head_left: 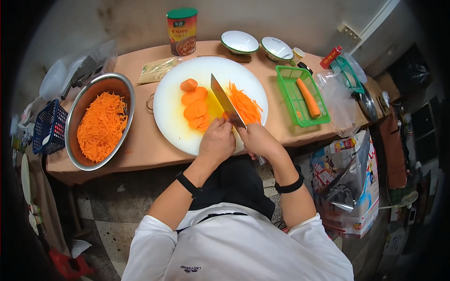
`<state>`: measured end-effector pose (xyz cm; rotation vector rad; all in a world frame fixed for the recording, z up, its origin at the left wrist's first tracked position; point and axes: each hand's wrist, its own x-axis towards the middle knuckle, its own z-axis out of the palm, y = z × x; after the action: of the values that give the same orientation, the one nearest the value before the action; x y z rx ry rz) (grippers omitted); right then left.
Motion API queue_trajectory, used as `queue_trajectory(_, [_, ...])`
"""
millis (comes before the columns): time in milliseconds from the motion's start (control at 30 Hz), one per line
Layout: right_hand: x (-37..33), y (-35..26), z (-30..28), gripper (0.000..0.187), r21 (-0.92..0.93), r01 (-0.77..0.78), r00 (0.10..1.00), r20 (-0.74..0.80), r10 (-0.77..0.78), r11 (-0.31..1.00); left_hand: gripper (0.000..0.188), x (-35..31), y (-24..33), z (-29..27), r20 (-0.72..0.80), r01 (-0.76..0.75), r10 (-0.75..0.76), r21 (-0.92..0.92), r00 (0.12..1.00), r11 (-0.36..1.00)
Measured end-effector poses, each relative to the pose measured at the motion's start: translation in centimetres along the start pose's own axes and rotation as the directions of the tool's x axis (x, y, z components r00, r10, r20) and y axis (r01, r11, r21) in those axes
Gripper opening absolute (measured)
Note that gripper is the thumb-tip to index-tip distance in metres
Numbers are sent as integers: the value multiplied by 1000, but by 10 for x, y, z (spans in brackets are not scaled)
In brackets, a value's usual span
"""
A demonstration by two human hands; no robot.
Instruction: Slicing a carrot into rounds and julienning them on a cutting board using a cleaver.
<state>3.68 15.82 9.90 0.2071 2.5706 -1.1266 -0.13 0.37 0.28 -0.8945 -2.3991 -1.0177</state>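
Note:
A round white cutting board (169, 89) lies on the table in front of me. My right hand (261, 140) is wrapped round the handle of a kitchen knife (227, 99), its wide blade pointing away from me. Against the blade's left side, my left hand (218, 139) has its fingers curled down on the board, with a bit of carrot showing at the fingertips. Overlapping carrot slices (195, 107) lie left of the blade. To its right is a pile of carrot strips (247, 107). The lower blade edge is partly hidden by my fingers.
A metal bowl (92, 89) full of shredded carrot (102, 126) stands at left, beside a blue basket (50, 126). At right, a green basket (288, 83) holds a whole carrot (308, 98). Behind the board are a green-lidded tub (182, 35), white bowls (239, 41) and bundled sticks (157, 70).

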Motion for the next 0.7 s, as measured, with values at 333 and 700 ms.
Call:
queue_trajectory(333, [15,-1,5,53,17,-20,1000,-8,20,1000,35,2,-4,0,19,-9,8,44,1000,999])
queue_trajectory(700, [-5,-1,4,55,88,-48,999,-11,49,995,36,0,-2,-3,-51,-84,85,15,995,996])
